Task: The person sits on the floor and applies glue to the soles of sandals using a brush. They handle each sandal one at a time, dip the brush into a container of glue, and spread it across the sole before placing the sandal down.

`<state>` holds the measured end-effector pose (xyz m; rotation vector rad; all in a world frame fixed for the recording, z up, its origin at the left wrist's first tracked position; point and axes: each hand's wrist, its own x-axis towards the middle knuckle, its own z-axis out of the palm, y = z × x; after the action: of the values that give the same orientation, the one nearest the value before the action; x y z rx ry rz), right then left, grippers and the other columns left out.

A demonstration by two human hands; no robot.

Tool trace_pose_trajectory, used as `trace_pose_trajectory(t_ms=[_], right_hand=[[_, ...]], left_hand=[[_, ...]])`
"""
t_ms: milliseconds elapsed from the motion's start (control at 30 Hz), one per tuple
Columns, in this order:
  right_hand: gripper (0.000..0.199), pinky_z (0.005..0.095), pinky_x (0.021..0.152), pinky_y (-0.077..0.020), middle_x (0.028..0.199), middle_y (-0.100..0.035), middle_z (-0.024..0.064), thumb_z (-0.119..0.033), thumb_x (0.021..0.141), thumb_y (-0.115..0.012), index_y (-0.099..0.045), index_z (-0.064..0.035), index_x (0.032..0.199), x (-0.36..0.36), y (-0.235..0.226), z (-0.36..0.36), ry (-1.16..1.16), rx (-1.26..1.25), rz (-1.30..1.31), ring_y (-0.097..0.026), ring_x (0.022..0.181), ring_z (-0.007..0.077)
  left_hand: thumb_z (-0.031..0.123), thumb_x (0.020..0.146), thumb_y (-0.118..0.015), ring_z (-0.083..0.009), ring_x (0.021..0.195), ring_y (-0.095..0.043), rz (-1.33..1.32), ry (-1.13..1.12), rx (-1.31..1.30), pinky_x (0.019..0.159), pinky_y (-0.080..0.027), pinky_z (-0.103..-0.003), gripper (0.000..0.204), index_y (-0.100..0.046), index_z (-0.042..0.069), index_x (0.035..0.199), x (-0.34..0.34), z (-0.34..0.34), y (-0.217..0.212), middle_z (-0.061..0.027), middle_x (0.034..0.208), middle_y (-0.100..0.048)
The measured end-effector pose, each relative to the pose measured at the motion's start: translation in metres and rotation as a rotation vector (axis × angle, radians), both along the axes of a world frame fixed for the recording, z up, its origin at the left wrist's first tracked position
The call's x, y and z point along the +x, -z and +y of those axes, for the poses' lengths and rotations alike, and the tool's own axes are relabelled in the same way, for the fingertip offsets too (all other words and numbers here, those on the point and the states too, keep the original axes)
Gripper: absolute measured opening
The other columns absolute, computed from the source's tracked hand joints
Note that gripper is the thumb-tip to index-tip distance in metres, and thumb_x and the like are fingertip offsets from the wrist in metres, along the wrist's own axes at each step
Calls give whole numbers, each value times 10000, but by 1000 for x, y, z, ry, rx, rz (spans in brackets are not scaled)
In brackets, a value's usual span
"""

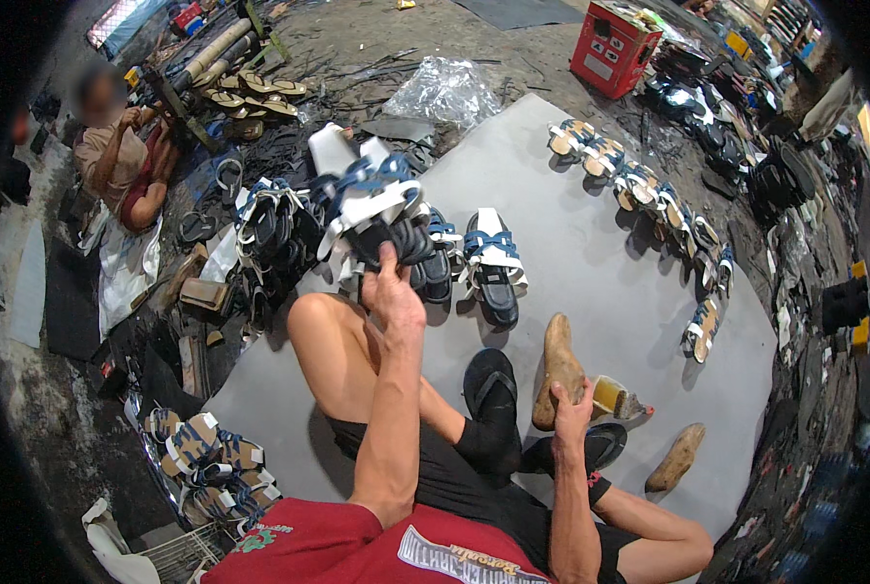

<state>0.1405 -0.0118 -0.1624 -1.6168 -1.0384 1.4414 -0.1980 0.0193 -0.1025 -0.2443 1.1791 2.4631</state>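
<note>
My left hand (pixel 393 290) reaches forward, its fingers closed round a bunch of sandals (pixel 381 200) with dark soles and blue and white straps. This bunch is slightly blurred and lifted in front of other sandals. In my right hand (pixel 573 414), close to my lap, is a brown wooden shoe last (pixel 558 365), toe pointing away from me. Just right of that hand lies a yellow block-like piece (pixel 607 395) with a brush-like end. A second shoe last (pixel 676 457) rests on the grey sheet (pixel 610 282). One finished-looking sandal (pixel 494 268) lies ahead of my feet.
A curved row of sandals with tan insoles (pixel 649 190) runs along the sheet's right side. More sandals are heaped at left (pixel 269 224) and lower left (pixel 211 462). A red box (pixel 616 49) stands beyond the sheet. Another person (pixel 128 161) sits at far left.
</note>
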Motion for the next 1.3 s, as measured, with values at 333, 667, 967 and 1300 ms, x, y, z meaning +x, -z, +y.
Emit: trace_pose_trajectory(t_ms=[333, 667, 967, 1300], right_hand=[[663, 392, 1067, -458, 1340, -611, 188, -208, 932, -780, -471, 59, 1454, 10, 24, 5, -68, 43, -79, -595, 1220, 285], [538, 345, 1002, -487, 1229, -660, 106, -183, 933, -784, -530, 3, 1368, 11, 19, 7, 22, 62, 44, -629, 1118, 210], [715, 398, 1085, -454, 1371, -579, 192, -203, 920, -792, -440, 41, 1492, 8, 17, 6, 1, 4, 67, -563, 1268, 287], [708, 387, 1039, -515, 1381, -614, 168, -168, 897, -809, -492, 23, 1499, 3, -79, 8, -138, 17, 204, -639, 1191, 256]], left_hand=[[286, 918, -813, -204, 800, -667, 43, 101, -515, 737, -546, -390, 335, -743, 27, 1119, -7, 179, 83, -78, 926, -739], [397, 916, -773, -306, 1044, -657, -184, 40, -668, 929, -555, -447, 586, -545, -38, 1236, 48, 64, 50, -231, 1313, -593], [496, 887, -762, -415, 1357, -574, -733, -555, -346, 1154, -460, -523, 991, -320, -82, 1560, -12, 14, 50, -272, 1599, -436], [-86, 938, -692, -232, 1014, -707, -266, 233, 313, 929, -629, -338, 266, -660, -14, 1192, 18, -15, 29, -116, 1139, -714]])
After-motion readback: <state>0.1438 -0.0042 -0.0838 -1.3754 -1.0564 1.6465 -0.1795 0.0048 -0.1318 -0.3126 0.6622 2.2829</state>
